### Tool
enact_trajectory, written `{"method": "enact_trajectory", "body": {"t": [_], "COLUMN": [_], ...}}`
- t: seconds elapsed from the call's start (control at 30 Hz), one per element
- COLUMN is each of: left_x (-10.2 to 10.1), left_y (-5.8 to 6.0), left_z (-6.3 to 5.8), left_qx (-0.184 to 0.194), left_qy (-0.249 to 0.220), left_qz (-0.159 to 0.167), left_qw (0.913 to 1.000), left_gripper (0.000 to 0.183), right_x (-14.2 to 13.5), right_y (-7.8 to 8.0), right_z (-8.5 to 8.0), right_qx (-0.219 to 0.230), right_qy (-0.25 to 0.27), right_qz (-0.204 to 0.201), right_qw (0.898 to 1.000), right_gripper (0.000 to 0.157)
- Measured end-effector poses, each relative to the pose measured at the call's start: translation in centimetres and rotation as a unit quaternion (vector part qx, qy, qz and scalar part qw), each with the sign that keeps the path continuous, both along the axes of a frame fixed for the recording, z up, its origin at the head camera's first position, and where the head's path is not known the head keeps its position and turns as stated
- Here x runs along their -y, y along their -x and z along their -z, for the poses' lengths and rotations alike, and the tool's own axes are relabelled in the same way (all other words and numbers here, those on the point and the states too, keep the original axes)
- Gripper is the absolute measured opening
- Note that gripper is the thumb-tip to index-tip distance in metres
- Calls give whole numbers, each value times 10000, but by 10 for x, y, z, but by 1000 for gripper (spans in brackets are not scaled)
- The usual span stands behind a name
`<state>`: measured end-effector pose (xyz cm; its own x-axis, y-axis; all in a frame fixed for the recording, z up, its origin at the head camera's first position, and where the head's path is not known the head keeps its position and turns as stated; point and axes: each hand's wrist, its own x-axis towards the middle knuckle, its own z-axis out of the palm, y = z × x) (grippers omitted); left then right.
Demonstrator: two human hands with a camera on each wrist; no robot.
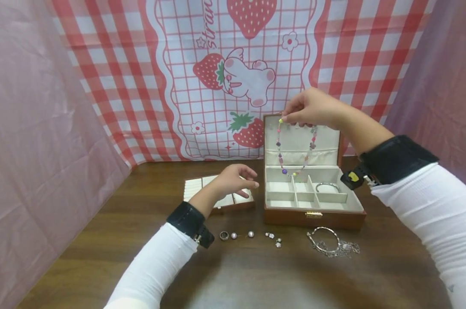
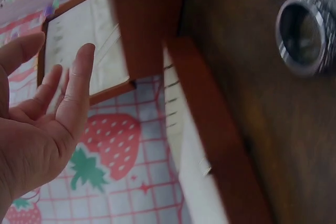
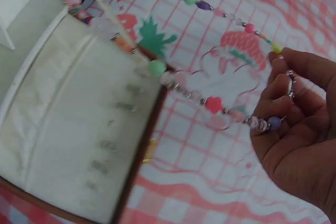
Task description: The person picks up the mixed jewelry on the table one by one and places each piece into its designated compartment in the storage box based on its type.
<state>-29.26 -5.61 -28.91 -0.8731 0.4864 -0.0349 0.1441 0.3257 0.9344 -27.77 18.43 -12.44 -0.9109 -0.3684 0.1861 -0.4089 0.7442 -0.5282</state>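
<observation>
One bead necklace (image 1: 284,171), likely light, limp, best held by ends; right hand (image 1: 314,108) pinching it over box (image 1: 290,217), worktop's (image 1: 120,206) rear edge; left hand (image 1: 233,182), fingers spread.

The necklace (image 3: 156,67) shows glossy, plastic-looking beads, the box (image 1: 287,217) smooth sides and matt cloth-like lining, the ring (image 2: 323,35) shiny metal, the tabletop (image 1: 140,249) smooth wood grain.
</observation>
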Motion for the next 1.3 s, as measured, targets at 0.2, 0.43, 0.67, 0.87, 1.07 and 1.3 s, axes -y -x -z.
{"method": "enact_trajectory", "body": {"t": [0.2, 0.43, 0.67, 0.87, 1.07, 1.3], "left_x": [-20, -41, -53, -57, -59, -60], "left_y": [1, -3, -5, -7, -6, -8], "left_z": [19, 37, 39, 36, 31, 30], "left_qx": [645, 1189, 872, 836, 903, 968], "left_qy": [-54, -125, 160, 356, 358, 453], "left_qz": [-202, -278, -407, -466, -550, -598], "left_qw": [9977, 9924, 9952, 9948, 9937, 9925], "left_gripper": [56, 84, 82, 81, 82, 72], "right_x": [-7, -9, -13, -15, -11, 3], "right_y": [22, 48, 74, 97, 113, 123], "right_z": [12, 27, 38, 51, 62, 76], "right_qx": [43, -473, -1079, -1187, -1442, -1426], "right_qy": [331, 166, 139, 283, 211, 0], "right_qz": [61, 86, 350, 583, 702, 972], "right_qw": [9994, 9987, 9934, 9908, 9868, 9850], "right_gripper": [29, 26, 25, 26, 22, 23]}}
